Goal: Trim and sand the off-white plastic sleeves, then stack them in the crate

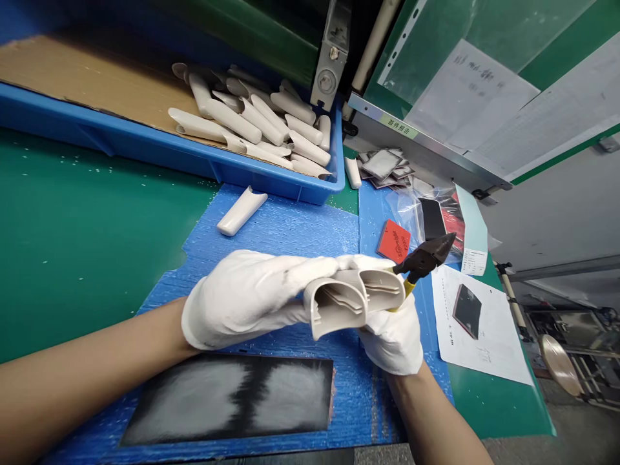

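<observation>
Both of my hands wear white gloves. My left hand [256, 294] is closed on a hollow white plastic shell [317, 323], its open end with inner ribs facing me. Pressed against its right side is a second white plastic shell [401, 292], gripped by my right hand [397, 342]. That same hand also holds diagonal cutters [426, 255] with yellow handles, their dark jaws pointing up and right. Beneath my hands lies a black sanding sheet [252, 397] with two grey worn patches. Another white shell [242, 212] rests on the blue mat beyond my left hand.
A blue bin [165, 142] lined with cardboard [97, 77] holds many white shells at the back. To the right are a red sanding pad [393, 241], a pile of grey pads [385, 165], a plastic bag [411, 206] and a paper sheet [489, 342]. White specks dot the blue mat [310, 226].
</observation>
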Tool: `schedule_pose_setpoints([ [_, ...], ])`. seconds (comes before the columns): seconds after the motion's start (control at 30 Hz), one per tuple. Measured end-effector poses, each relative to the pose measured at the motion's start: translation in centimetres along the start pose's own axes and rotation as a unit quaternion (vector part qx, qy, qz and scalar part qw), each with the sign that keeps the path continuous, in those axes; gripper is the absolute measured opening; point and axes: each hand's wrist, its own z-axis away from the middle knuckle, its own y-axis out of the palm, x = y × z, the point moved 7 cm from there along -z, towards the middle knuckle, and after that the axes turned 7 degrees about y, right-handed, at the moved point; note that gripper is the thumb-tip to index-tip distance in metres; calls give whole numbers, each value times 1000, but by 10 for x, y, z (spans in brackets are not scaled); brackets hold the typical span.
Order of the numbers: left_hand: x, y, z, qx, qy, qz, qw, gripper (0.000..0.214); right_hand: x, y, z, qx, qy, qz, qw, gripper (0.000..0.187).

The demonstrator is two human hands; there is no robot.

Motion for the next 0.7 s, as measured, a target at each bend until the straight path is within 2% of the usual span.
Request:
schedule_pose_setpoints([
  [0.17, -7, -7, -13, -5, 30, 40, 999, 47, 7, 3, -1, -10, 24, 21, 999, 37],
  [0.27, -9, -12, -15, -36, 49, 30, 998, 50, 6, 2, -1, -13, 28, 26, 999, 39],
  [0.4, -5, -11, -13, -50, 20, 33, 998, 59, -2, 0, -2, -1, 32, 0, 999, 40],
  [0.6, -9, -14, -16, -76, 1, 21, 997, 48, -7, -3, -4, -3, 33, 12, 999, 42],
  [0.7, -3, -5, -10, -81, -53, 30, 995, 46, -6, 1, -4, -5, 26, -3, 1000, 39],
])
